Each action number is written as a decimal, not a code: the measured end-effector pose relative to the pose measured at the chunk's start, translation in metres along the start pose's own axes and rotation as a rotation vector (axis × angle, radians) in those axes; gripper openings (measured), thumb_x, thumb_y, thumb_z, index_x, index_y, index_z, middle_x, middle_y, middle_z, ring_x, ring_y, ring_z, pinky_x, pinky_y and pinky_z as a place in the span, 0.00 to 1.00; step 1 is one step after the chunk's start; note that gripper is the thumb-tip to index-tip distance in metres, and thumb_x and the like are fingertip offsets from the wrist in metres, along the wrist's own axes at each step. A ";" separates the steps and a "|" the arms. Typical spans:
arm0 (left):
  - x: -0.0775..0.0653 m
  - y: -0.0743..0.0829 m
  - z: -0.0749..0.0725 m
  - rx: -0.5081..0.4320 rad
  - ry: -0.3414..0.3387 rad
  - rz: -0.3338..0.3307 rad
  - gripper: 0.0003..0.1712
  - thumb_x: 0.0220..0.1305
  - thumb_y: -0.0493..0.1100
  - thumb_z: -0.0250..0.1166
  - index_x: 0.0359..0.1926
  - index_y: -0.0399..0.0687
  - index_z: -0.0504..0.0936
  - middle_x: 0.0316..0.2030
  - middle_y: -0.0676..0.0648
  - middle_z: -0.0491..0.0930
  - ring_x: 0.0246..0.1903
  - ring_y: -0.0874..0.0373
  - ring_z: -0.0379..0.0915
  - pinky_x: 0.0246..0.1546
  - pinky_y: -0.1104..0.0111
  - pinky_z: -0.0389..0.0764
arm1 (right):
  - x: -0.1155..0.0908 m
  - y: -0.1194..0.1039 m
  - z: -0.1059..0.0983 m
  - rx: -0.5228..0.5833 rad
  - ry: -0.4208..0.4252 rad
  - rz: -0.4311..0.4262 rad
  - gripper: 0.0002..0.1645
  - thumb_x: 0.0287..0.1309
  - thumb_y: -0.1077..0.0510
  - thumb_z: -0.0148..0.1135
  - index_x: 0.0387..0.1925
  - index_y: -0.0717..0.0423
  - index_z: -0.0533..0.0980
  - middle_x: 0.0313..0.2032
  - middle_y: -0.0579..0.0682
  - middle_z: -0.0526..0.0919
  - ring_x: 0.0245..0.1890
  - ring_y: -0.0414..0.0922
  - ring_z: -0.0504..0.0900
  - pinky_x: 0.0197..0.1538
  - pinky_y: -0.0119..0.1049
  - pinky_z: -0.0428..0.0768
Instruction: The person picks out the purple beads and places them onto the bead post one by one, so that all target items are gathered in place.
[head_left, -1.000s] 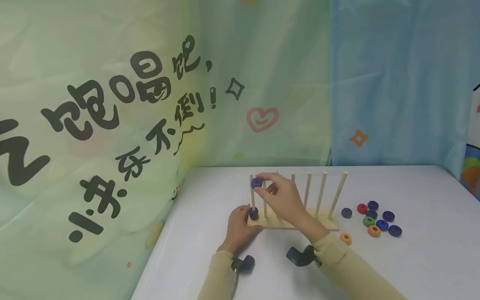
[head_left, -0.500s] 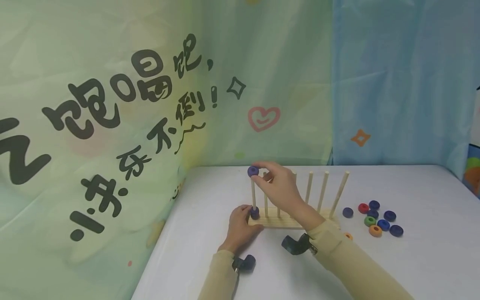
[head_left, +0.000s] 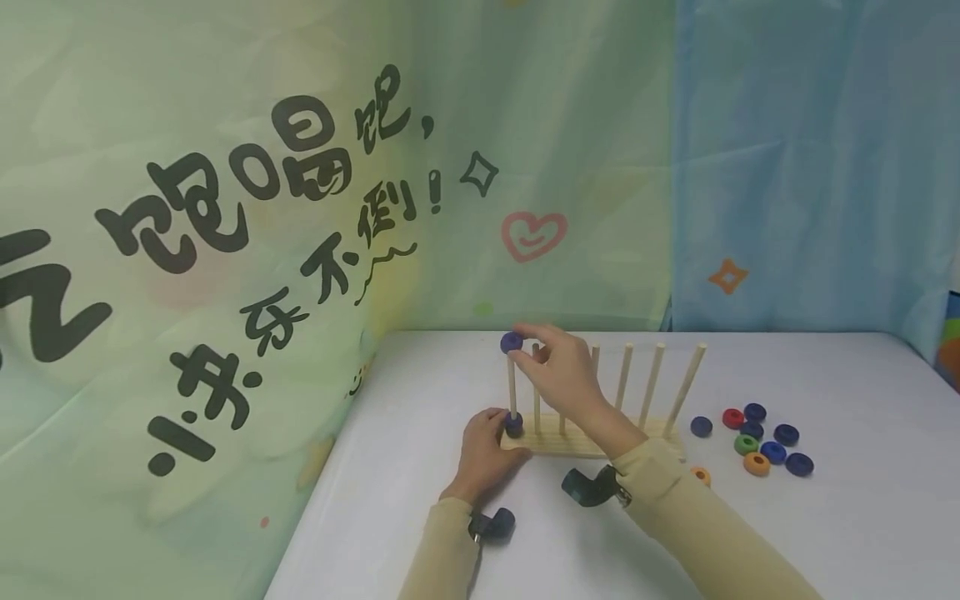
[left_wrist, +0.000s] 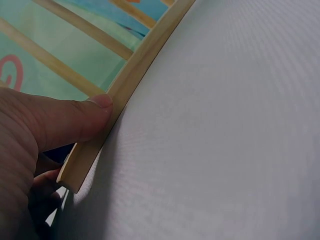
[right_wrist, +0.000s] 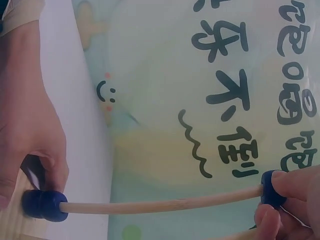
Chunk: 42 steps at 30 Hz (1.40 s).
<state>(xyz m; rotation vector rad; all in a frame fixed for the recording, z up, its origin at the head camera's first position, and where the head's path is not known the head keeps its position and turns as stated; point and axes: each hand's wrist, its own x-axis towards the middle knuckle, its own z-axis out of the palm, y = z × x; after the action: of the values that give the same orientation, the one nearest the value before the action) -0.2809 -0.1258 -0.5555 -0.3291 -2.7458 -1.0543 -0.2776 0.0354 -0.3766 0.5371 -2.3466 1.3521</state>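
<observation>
Between thumb and fingers, my right hand [head_left: 566, 375] pinches a dark blue ring bead [head_left: 512, 342] at the top of the leftmost peg [head_left: 512, 387]. In the right wrist view the peg's tip meets this bead [right_wrist: 271, 189]. Two more blue beads [right_wrist: 45, 204] sit stacked at the foot of the same peg. My left hand [head_left: 483, 454] grips the left end of the wooden peg stand [head_left: 570, 443]. Its thumb lies along the front edge of the base [left_wrist: 135, 72] in the left wrist view, the other fingers partly hidden behind.
Right of the stand, several loose beads lie on the white table [head_left: 847, 533], among them a red bead [head_left: 732, 418], a green bead [head_left: 746, 443] and an orange bead [head_left: 757, 464]. Another orange bead [head_left: 701, 476] is partly covered by the right sleeve. Several upright pegs [head_left: 651, 387] stand beside the right hand.
My right hand has risen and moved slightly left, bringing the blue bead from beside the leftmost peg to its top. It has stayed there over the last half second. The left hand keeps its hold.
</observation>
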 end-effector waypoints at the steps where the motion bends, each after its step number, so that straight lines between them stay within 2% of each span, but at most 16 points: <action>1: 0.000 0.000 0.000 0.004 0.000 0.002 0.40 0.47 0.55 0.75 0.59 0.41 0.77 0.57 0.45 0.75 0.61 0.46 0.67 0.66 0.51 0.63 | 0.000 0.000 0.000 -0.005 -0.002 0.004 0.21 0.58 0.57 0.68 0.53 0.55 0.80 0.48 0.51 0.84 0.24 0.40 0.78 0.20 0.30 0.71; 9: -0.001 0.003 0.000 -0.007 -0.015 -0.014 0.37 0.47 0.54 0.75 0.58 0.43 0.78 0.58 0.45 0.75 0.62 0.48 0.66 0.66 0.51 0.63 | -0.002 0.002 0.001 -0.053 0.012 -0.009 0.20 0.58 0.56 0.68 0.52 0.55 0.81 0.46 0.49 0.85 0.23 0.40 0.75 0.21 0.31 0.70; 18: -0.002 0.002 -0.001 -0.009 -0.002 -0.002 0.38 0.47 0.54 0.75 0.58 0.41 0.79 0.57 0.44 0.76 0.61 0.47 0.67 0.66 0.51 0.64 | -0.004 0.009 0.011 -0.099 0.015 -0.046 0.19 0.56 0.55 0.69 0.50 0.54 0.82 0.44 0.47 0.85 0.22 0.38 0.73 0.21 0.32 0.70; 27: -0.002 -0.001 0.000 0.005 0.014 0.031 0.37 0.45 0.53 0.75 0.57 0.42 0.79 0.56 0.44 0.76 0.60 0.47 0.68 0.65 0.52 0.65 | -0.010 0.014 0.018 -0.105 0.047 -0.029 0.20 0.56 0.54 0.70 0.51 0.52 0.82 0.42 0.45 0.85 0.20 0.37 0.71 0.21 0.32 0.69; 34: -0.002 -0.002 0.001 -0.017 0.018 0.025 0.37 0.45 0.53 0.76 0.56 0.42 0.79 0.55 0.44 0.77 0.59 0.47 0.68 0.65 0.52 0.65 | -0.013 0.014 0.019 -0.072 0.054 -0.037 0.18 0.56 0.55 0.69 0.49 0.53 0.81 0.43 0.48 0.85 0.22 0.38 0.73 0.21 0.32 0.70; 42: -0.001 -0.001 0.000 -0.031 0.022 0.018 0.36 0.44 0.53 0.76 0.55 0.44 0.80 0.54 0.45 0.77 0.58 0.48 0.69 0.64 0.53 0.66 | -0.014 0.015 0.016 0.015 0.127 -0.115 0.19 0.54 0.61 0.70 0.49 0.55 0.81 0.48 0.49 0.81 0.27 0.40 0.81 0.27 0.31 0.80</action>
<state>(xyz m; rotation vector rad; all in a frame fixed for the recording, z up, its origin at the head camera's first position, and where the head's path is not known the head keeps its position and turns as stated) -0.2800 -0.1266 -0.5569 -0.3440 -2.7041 -1.0908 -0.2752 0.0302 -0.4016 0.5652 -2.1718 1.3130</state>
